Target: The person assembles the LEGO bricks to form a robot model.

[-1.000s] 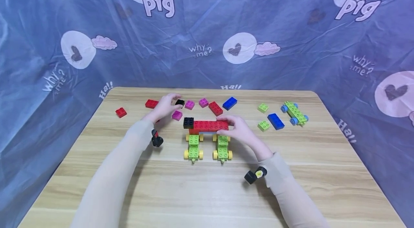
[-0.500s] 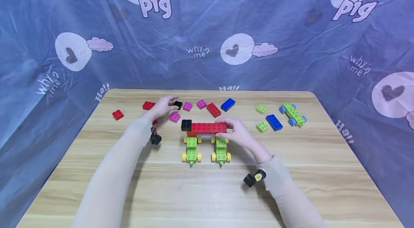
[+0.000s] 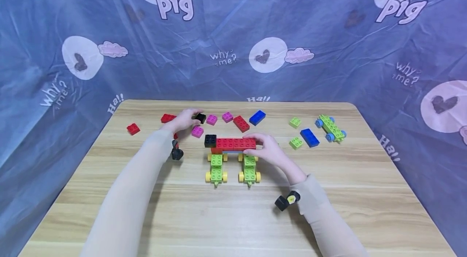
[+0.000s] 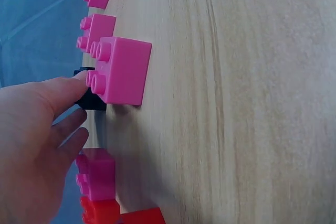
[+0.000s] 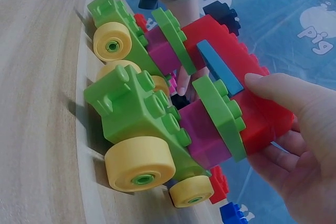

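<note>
In the head view my left hand is at the back of the table, thumb and fingers around a small black toy brick. The left wrist view shows its thumb on that brick, partly hidden behind a pink brick. My right hand grips the right end of a row of red bricks. This row bridges two green wheeled bases with yellow wheels. Another black brick caps its left end. From the right wrist, purple bricks, green plates and a blue piece show beneath it.
Loose pink bricks, red bricks and blue bricks lie along the back. Lime bricks and a green base with blue wheels are at right. A printed blue cloth hangs behind the table.
The head view has shifted slightly, moving the whole scene a little left and down. Both hands keep nearly the same places relative to the bricks.
</note>
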### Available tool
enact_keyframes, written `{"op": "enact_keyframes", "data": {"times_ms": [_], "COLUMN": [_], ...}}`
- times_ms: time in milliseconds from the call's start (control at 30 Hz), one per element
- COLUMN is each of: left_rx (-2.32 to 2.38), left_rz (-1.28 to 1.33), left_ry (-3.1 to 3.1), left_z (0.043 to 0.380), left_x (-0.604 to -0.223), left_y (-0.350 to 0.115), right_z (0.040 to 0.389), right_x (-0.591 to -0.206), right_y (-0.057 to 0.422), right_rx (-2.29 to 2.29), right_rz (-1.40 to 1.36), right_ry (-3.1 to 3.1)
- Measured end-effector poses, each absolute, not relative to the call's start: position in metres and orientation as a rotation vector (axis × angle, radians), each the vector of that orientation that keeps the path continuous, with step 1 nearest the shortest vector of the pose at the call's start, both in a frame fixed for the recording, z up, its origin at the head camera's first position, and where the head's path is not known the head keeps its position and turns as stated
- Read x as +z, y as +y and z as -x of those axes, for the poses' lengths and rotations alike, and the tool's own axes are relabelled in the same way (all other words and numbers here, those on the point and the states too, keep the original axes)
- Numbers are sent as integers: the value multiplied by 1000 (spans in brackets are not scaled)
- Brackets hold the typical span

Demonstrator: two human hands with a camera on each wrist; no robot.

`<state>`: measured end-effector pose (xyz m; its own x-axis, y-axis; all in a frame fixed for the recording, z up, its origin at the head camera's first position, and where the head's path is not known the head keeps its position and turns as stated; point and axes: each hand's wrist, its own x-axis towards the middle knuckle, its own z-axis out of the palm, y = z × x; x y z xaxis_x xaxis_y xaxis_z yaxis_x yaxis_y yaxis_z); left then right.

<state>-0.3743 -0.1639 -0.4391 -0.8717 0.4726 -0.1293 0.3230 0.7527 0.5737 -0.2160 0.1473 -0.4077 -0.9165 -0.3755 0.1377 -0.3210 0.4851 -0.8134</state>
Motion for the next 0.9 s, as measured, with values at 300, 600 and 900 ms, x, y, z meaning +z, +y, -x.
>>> {"op": "enact_keyframes", "data": {"times_ms": [300, 600, 900], "left_rx": [785, 826, 987], "left_rz": [-653, -619, -519], "left_ry": [2692, 2719, 2736], "left_z": [376, 373, 368], "left_x": [-442, -444, -436], "left_y": [-160, -160, -164], "right_z": [228, 227, 228], "right_x": [-429, -429, -428], "right_y": [154, 154, 154], "right_rx": [-1462, -1488, -1486], "right_rz": [671, 653, 624], "right_ry": [2653, 2635, 2630]}}
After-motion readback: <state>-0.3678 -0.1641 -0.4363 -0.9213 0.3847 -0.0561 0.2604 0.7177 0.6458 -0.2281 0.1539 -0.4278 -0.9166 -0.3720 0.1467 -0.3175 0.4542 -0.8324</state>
